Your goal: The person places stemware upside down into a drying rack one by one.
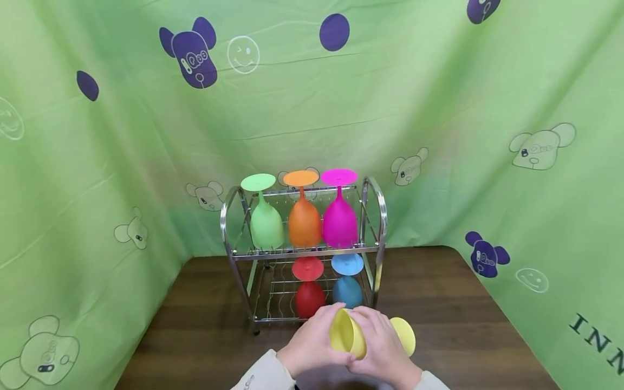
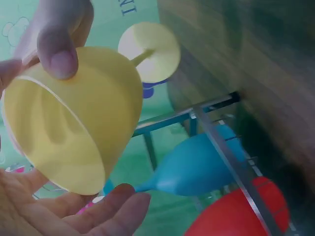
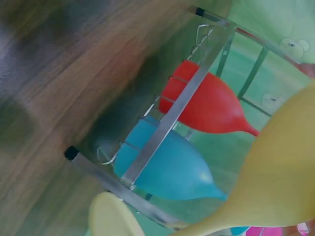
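Note:
Both hands hold a yellow goblet (image 1: pixel 357 340) in front of the rack, tipped on its side. Its mouth faces left toward the left hand (image 1: pixel 314 342), whose fingers are around the rim. The right hand (image 1: pixel 384 346) grips the bowl, and its thumb lies along the outside in the left wrist view. Beyond the right hand shows the round yellow foot (image 1: pixel 404 336); the stem appears in the right wrist view. Close behind the hands, a red goblet (image 1: pixel 310 299) and a blue goblet (image 1: pixel 348 292) stand upside down on the lower shelf.
A two-tier metal rack (image 1: pixel 304 253) stands on the wooden table (image 1: pixel 439 292). Its upper tier bears upside-down green (image 1: pixel 267 227), orange (image 1: pixel 305 222) and magenta (image 1: pixel 340 222) goblets. Left of the red goblet is bare wire shelf (image 1: pixel 278 298). Green printed cloth (image 1: pixel 302 108) surrounds the table.

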Available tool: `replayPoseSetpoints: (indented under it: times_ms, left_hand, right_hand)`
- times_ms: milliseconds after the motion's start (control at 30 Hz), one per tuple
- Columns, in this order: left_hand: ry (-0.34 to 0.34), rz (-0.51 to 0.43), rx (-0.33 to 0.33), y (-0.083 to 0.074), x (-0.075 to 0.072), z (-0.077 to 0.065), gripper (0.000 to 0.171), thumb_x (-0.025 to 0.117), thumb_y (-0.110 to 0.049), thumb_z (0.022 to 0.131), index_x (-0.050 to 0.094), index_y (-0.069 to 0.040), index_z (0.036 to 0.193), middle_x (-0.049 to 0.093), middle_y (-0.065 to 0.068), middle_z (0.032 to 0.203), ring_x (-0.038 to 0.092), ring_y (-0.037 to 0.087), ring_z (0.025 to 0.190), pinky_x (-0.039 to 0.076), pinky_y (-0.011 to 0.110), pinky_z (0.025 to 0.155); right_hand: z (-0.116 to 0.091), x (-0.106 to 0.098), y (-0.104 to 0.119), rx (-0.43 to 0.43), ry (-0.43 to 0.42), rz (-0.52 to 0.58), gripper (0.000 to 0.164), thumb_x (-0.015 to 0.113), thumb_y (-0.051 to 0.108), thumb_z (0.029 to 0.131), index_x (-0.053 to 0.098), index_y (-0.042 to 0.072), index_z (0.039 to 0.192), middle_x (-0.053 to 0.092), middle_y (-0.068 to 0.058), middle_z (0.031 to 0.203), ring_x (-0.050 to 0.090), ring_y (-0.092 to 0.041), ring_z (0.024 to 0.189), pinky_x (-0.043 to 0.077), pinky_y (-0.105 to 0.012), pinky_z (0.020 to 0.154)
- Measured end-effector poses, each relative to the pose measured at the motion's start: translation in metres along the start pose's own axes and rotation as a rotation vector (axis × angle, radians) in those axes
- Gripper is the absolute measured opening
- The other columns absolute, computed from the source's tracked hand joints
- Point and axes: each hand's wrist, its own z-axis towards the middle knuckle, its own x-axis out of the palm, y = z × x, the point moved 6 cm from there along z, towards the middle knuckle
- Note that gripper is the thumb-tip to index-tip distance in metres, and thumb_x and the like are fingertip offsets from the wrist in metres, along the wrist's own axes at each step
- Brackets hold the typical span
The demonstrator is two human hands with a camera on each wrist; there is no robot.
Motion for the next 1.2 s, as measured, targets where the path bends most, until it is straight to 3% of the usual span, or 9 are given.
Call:
replayPoseSetpoints:
  times_ms: [133,267,400,600,633,733,867,1000,1200]
  left_hand:
    - [-0.024,-0.062,-0.058,0.008,-0.001,-0.004,0.068,0.083,-0.026,0.062,0.052,-0.013,0.122,0.055,-0.003,0.108,0.050,0.008,0.093,0.047,0.021,0.070]
    - [-0.078,-0.141,-0.098,0.017,-0.005,-0.011,0.070,0.084,-0.022,0.058,0.052,-0.013,0.120,0.052,-0.006,0.106,0.049,0.007,0.090,0.047,0.022,0.069]
    - [-0.103,-0.228,-0.076,0.025,-0.013,-0.017,0.073,0.085,-0.019,0.059,0.050,-0.010,0.122,0.051,-0.004,0.107,0.049,0.009,0.092,0.049,0.025,0.073]
    - [-0.071,-0.424,-0.037,0.040,-0.027,-0.018,0.074,0.083,-0.006,0.062,0.044,-0.005,0.125,0.047,0.006,0.113,0.054,0.016,0.092,0.055,0.027,0.070]
    - [-0.071,-0.446,-0.042,0.044,-0.029,-0.018,0.075,0.083,-0.004,0.063,0.043,-0.004,0.127,0.046,0.007,0.114,0.055,0.017,0.092,0.055,0.027,0.069]
    - [-0.098,-0.478,-0.078,0.054,-0.036,-0.020,0.080,0.083,-0.002,0.063,0.040,-0.001,0.130,0.045,0.010,0.116,0.055,0.020,0.092,0.056,0.029,0.069]
    - [-0.150,-0.520,-0.097,0.060,-0.043,-0.024,0.082,0.082,0.001,0.064,0.036,-0.001,0.132,0.046,0.016,0.117,0.061,0.022,0.090,0.056,0.031,0.072]
    - [-0.194,-0.599,-0.040,0.057,-0.048,-0.026,0.082,0.080,0.004,0.064,0.034,-0.003,0.131,0.046,0.018,0.120,0.062,0.018,0.092,0.056,0.032,0.076]
    - [-0.249,-0.695,0.155,0.039,-0.053,-0.028,0.080,0.075,0.013,0.064,0.026,0.007,0.126,0.044,0.014,0.122,0.058,0.011,0.104,0.055,0.035,0.081]
  right_hand:
    - [0.003,0.004,0.004,0.007,0.074,-0.014,0.061,0.065,0.049,0.074,0.062,0.003,0.114,0.059,-0.008,0.107,0.057,-0.023,0.091,0.048,-0.039,0.073]
    - [0.007,0.006,0.006,0.016,0.113,-0.006,0.078,0.083,0.040,0.049,0.063,0.006,0.116,0.060,-0.006,0.109,0.059,-0.022,0.091,0.051,-0.038,0.070]
    - [0.009,0.001,0.004,0.035,0.082,0.046,0.070,0.083,0.049,0.061,0.064,0.007,0.113,0.061,-0.006,0.109,0.059,-0.021,0.089,0.049,-0.033,0.071]
    - [0.011,-0.011,0.001,0.172,-0.025,0.164,0.065,0.061,0.060,0.082,0.064,0.002,0.111,0.061,-0.007,0.106,0.059,-0.020,0.093,0.041,-0.013,0.090]
    - [0.011,-0.012,0.001,0.203,-0.037,0.195,0.064,0.061,0.058,0.083,0.063,0.001,0.111,0.061,-0.008,0.105,0.058,-0.019,0.094,0.039,-0.010,0.091]
    - [0.012,-0.014,0.002,0.314,-0.059,0.300,0.053,0.079,0.037,0.077,0.063,-0.002,0.110,0.061,-0.007,0.100,0.058,-0.014,0.089,0.042,-0.010,0.083]
    - [0.010,-0.009,-0.002,0.598,-0.028,0.461,0.049,0.082,-0.001,0.063,0.062,-0.002,0.107,0.060,0.007,0.086,0.057,-0.005,0.072,0.047,-0.018,0.062]
    - [0.007,-0.001,-0.003,0.872,0.080,0.584,0.042,0.074,-0.002,0.073,0.058,-0.003,0.112,0.059,0.013,0.076,0.055,-0.002,0.062,0.047,-0.023,0.055]
    - [0.010,0.008,-0.003,1.089,0.216,0.814,0.050,0.064,0.006,0.086,0.040,-0.011,0.126,0.065,-0.004,0.083,0.059,-0.008,0.064,0.052,-0.025,0.058]
